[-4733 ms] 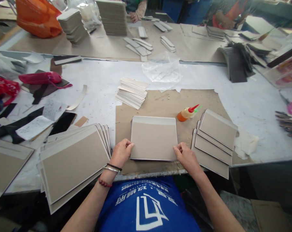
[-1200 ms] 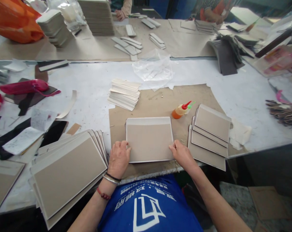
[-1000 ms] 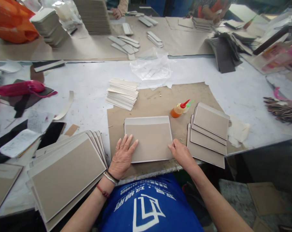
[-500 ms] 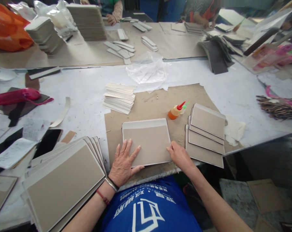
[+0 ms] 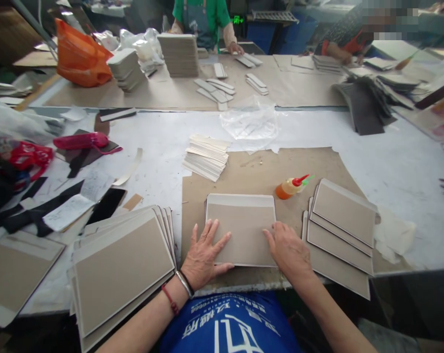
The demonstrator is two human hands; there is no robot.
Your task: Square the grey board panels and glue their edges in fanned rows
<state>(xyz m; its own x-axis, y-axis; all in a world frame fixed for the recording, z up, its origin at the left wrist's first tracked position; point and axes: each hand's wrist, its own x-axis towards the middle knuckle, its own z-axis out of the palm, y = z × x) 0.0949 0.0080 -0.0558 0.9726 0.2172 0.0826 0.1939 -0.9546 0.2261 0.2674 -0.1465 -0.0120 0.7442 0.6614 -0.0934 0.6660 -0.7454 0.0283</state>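
Observation:
A beige rectangular panel [image 5: 244, 218] with a paler band along its far edge lies flat before me on brown board [image 5: 244, 171]. My left hand [image 5: 207, 252] rests on the panel's near left part, fingers spread. At its right edge, my right hand [image 5: 291, 247] is curled with the thumb over the top; its fingertips are partly hidden. Similar panels lie fanned in a stack [image 5: 122, 274] on the left and in another stack [image 5: 343, 215] on the right. Beyond the panel lies a small bottle of orange liquid [image 5: 286, 189] with a red nozzle, tilted.
A pile of pale strips [image 5: 207, 157] and a crumpled clear plastic bag [image 5: 249, 122] lie farther back. On the left are a dark phone [image 5: 106, 211], papers and a pink pouch [image 5: 82, 141]. Two people work across the table, near tall stacks [image 5: 178, 56] and an orange bag [image 5: 80, 56].
The camera view has shifted, so everything appears farther right and lower. My right thumb has moved inward over the panel's right edge. My left hand stays spread on it.

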